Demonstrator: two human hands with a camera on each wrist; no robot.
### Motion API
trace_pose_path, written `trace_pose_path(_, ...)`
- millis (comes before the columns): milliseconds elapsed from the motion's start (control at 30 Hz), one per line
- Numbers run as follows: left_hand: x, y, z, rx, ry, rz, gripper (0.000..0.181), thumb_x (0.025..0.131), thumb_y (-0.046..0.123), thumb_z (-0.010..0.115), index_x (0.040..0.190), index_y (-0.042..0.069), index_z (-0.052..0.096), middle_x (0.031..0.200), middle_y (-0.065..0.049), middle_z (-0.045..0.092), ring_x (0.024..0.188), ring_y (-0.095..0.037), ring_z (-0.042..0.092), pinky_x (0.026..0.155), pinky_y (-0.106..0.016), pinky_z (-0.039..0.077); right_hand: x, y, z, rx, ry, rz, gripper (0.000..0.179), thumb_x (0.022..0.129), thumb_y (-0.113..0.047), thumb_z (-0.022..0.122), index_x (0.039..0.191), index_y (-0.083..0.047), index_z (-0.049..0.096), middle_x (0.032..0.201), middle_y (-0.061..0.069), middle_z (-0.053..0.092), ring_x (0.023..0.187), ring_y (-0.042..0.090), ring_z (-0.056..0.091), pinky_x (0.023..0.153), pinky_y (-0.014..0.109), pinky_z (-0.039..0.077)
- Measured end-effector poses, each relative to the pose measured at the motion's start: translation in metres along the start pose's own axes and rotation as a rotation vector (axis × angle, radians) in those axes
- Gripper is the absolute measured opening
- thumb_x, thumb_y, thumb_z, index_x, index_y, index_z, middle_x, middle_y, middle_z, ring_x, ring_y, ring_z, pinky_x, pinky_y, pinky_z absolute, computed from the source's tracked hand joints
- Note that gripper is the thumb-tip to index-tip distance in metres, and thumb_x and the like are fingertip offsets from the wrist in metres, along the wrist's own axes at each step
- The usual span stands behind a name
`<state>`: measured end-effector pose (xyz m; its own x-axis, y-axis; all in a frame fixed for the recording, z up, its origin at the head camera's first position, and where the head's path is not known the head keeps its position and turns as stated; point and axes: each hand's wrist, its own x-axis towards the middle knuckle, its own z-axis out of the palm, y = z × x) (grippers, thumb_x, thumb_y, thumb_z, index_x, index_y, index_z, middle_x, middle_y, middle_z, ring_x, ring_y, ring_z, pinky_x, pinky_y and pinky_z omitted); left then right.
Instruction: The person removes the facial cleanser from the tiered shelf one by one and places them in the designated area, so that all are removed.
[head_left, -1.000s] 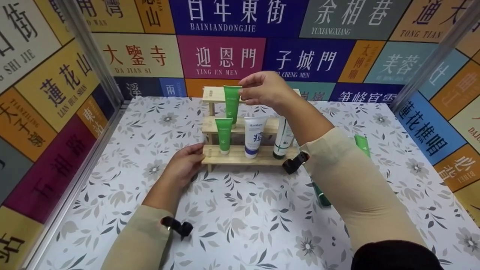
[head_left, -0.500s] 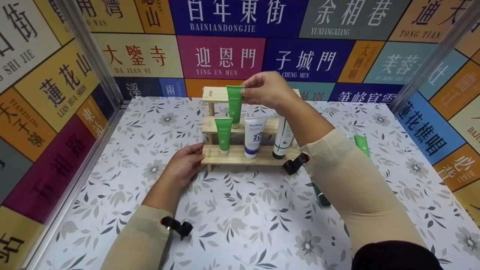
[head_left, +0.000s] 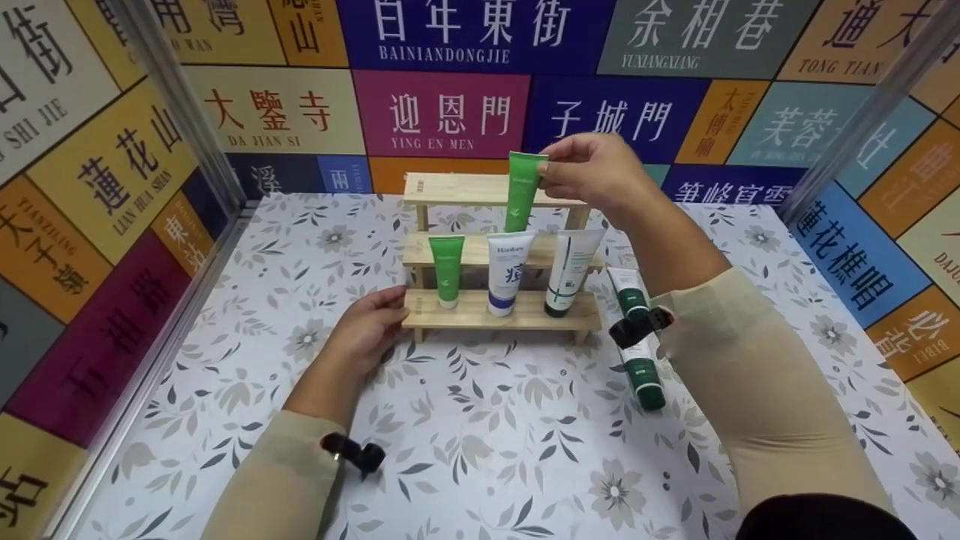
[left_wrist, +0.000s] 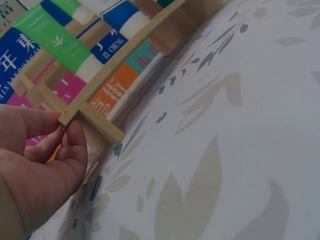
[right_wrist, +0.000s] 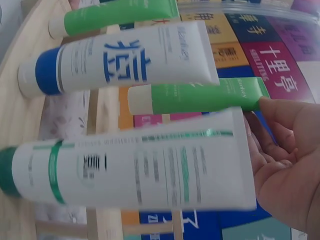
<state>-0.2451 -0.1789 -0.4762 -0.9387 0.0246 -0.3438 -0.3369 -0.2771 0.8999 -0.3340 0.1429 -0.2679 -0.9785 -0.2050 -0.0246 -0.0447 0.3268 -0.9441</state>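
Note:
My right hand (head_left: 596, 174) pinches a green squeeze tube (head_left: 523, 187) by its flat crimped end, cap down, over the middle step of a three-step wooden display stand (head_left: 457, 189). In the right wrist view its white cap (right_wrist: 140, 100) shows behind the other tubes. My left hand (head_left: 369, 330) grips the left end of the stand's lowest step, thumb and fingers around the board (left_wrist: 75, 107). On that step stand a second green tube (head_left: 448, 268), a white tube with a blue band (head_left: 509, 274) and a white tube with a dark green cap (head_left: 572, 270).
To the right of the stand, two white and green tubes (head_left: 628, 285) (head_left: 645, 382) lie on the floral tabletop (head_left: 480, 450), partly covered by my right wrist camera (head_left: 637, 328). Panels with large printed characters (head_left: 442, 112) wall in the back and sides.
My right hand has lifted the green tube off the left of the middle step and carried it right. Tubes lying at the right have come into view. The left hand stays put.

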Motion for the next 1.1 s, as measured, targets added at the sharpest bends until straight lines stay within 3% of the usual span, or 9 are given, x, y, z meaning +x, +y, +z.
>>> trace_pose_path(467,0.0,0.0,0.001,-0.01,-0.002,0.007,0.058,0.103,-0.006,0.055,0.16,0.003,0.045,0.161,-0.016,0.05,0.13,-0.022,0.063,0.1,-0.026,0.059,-0.029,0.056,-0.068,0.319,0.189,-0.169,0.018,0.1,-0.01,0.075,0.116,-0.003,0.072,0.105,0.006,0.074,0.09,0.018,0.075,0.082,0.025,0.065)
trace_pose_path(800,-0.002,0.0,0.0,-0.002,0.002,0.009,0.058,0.103,-0.006,0.056,0.16,0.004,0.046,0.158,-0.015,0.052,0.122,-0.018,0.064,0.095,-0.024,0.058,-0.062,0.094,-0.1,0.384,0.264,-0.139,0.033,0.097,-0.018,0.08,0.123,-0.003,0.069,0.114,0.006,0.07,0.099,0.019,0.073,0.087,0.024,0.065)
trace_pose_path(1100,0.001,0.0,-0.001,-0.014,0.004,0.008,0.058,0.103,-0.006,0.056,0.159,0.004,0.047,0.155,-0.015,0.053,0.12,-0.017,0.066,0.096,-0.025,0.059,-0.09,0.131,-0.113,0.393,0.286,-0.167,0.03,0.098,-0.016,0.078,0.123,-0.002,0.068,0.113,0.004,0.07,0.097,0.015,0.075,0.087,0.024,0.065)
